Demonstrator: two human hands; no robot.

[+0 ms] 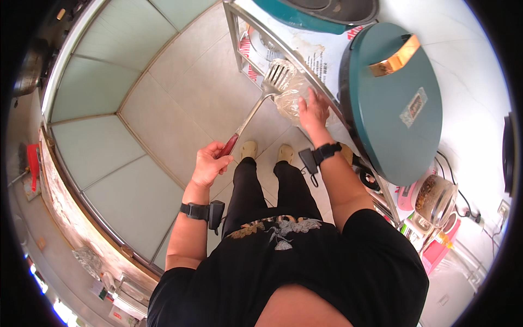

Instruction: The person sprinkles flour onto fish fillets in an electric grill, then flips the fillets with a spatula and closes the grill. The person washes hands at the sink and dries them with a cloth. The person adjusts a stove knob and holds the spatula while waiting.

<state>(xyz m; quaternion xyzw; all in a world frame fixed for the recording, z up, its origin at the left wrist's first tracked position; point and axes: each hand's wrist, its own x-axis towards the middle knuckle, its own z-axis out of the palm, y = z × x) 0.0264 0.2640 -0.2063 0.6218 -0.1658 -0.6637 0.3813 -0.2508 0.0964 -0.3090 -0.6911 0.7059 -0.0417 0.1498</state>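
My left hand (209, 162) grips the red handle of a metal slotted turner (254, 113). The turner slants up and right, and its slotted head lies over a clear plastic bag (292, 96) beside the metal rack. At the bag's right side is my right hand (314, 112), fingers apart and pointing away from me, under the rack's upper rail. The thumb and forefinger show against the plastic; the other fingers are partly hidden.
On the metal rack (286, 49) stand a teal electric pan with a gold-handled lid (398, 106) and a teal open pan (310, 18). A glass jar (436, 200) and cables (453, 180) are at right. Pale cabinet doors (98, 135) line the left, below a counter (69, 196).
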